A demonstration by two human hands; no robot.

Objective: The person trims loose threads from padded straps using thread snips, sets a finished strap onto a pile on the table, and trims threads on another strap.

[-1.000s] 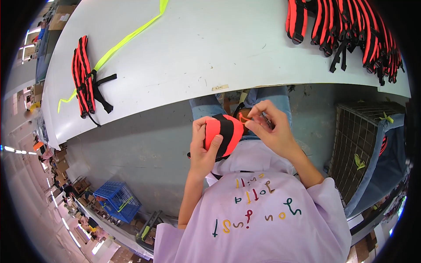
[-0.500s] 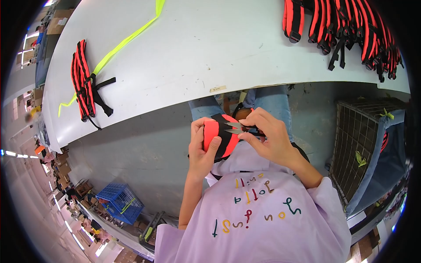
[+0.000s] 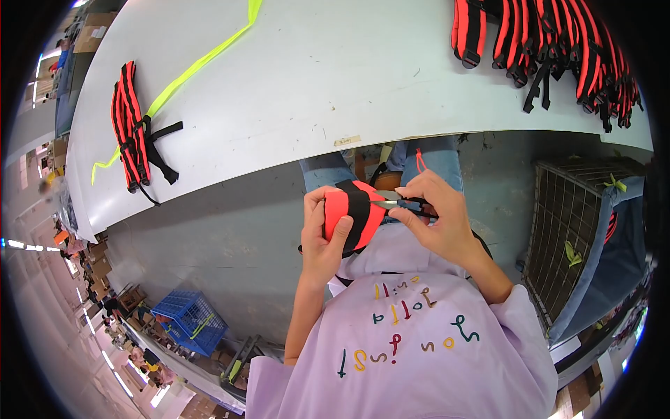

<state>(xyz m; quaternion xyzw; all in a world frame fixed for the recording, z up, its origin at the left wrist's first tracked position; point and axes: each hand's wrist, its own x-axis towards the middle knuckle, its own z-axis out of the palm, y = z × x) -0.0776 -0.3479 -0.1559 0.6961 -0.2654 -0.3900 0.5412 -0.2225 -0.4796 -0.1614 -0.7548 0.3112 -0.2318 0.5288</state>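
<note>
Folded in my left hand (image 3: 324,230) is a red and black strap (image 3: 359,213), with my thumb pressed on its front face. My right hand (image 3: 433,209) grips small snips (image 3: 391,201), whose blades point left at the right edge of the strap. A thin red cord (image 3: 420,160) sticks up above my right fingers. Both hands are over my lap, just below the table edge.
On the white table (image 3: 300,77) lie a strap bundle (image 3: 130,129) at the left, a yellow-green ribbon (image 3: 202,61) and a strap pile (image 3: 558,49) at the right. A lined wire cage (image 3: 565,237) stands right, a blue crate (image 3: 188,321) lower left.
The snips have come into view in my right hand over the strap, then shifted slightly right. The red cord now stands up above that hand. My left hand has barely moved.
</note>
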